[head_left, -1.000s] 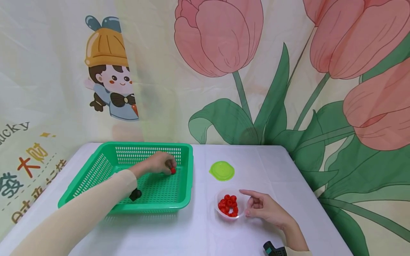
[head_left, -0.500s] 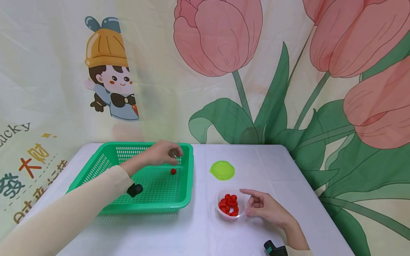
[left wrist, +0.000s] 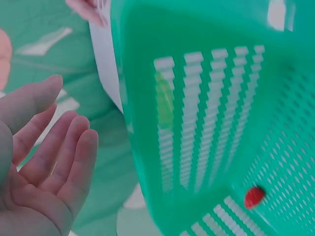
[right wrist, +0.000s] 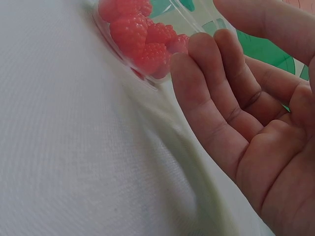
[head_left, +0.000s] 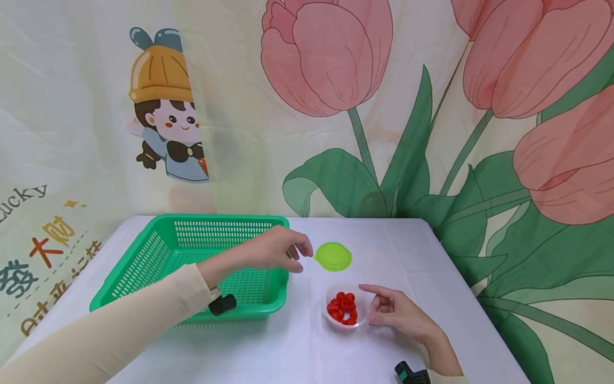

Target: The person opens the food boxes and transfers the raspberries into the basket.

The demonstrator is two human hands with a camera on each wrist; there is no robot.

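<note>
Nearest us, the right hand (head_left: 400, 314) is at the right side of the clear tub (head_left: 363, 305), fingers loosely bent and gripping nothing; a light touch there would, we think, steady the tub without tipping the raspberries (head_left: 342, 308) inside. Farther left, the left hand (head_left: 277, 249) hangs over the right rim of the green basket (head_left: 254, 309), thumb and fingers apart with nothing between them. For a clean pick we would clear that rim, come down over one raspberry and pinch softly. Beyond the tub lies the lime-green lid (head_left: 333, 257), which we would avoid brushing. Only the right wrist view lets us see the raspberries' bumpy skins close up; the left wrist view shows us a lone raspberry (left wrist: 254, 196) on the basket's floor, out of sight in the head view.
</note>
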